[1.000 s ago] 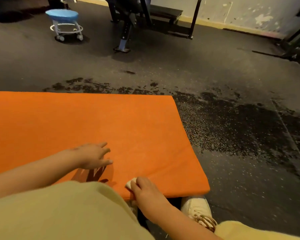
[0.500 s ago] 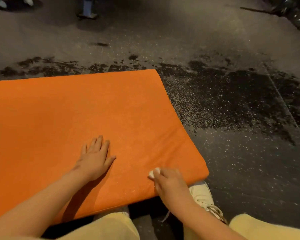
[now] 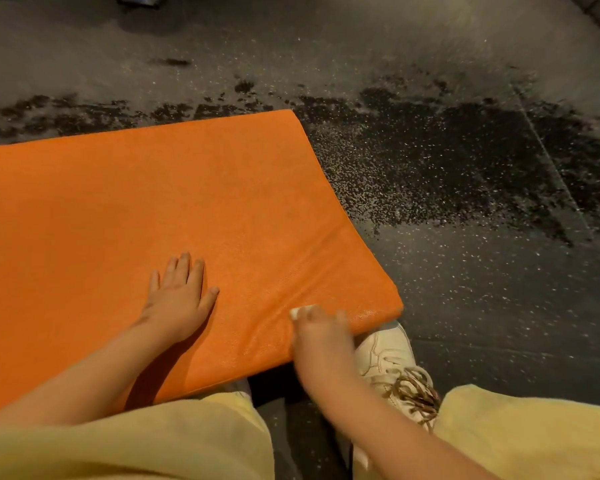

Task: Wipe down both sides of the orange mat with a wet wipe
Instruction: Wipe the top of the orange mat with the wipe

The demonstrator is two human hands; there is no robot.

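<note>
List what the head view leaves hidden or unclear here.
- Head view, wet wipe: only a white corner shows under the blurred right hand.
- Head view, orange mat: left end cut by frame edge; underside faces down.
- Head view, white shoe: toe hidden under the mat.

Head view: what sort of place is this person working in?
Probably a gym or exercise room: a speckled black rubber floor with dark, wet-looking patches, a thick padded orange mat, and what seems to be a metal equipment foot at the top edge.
</note>
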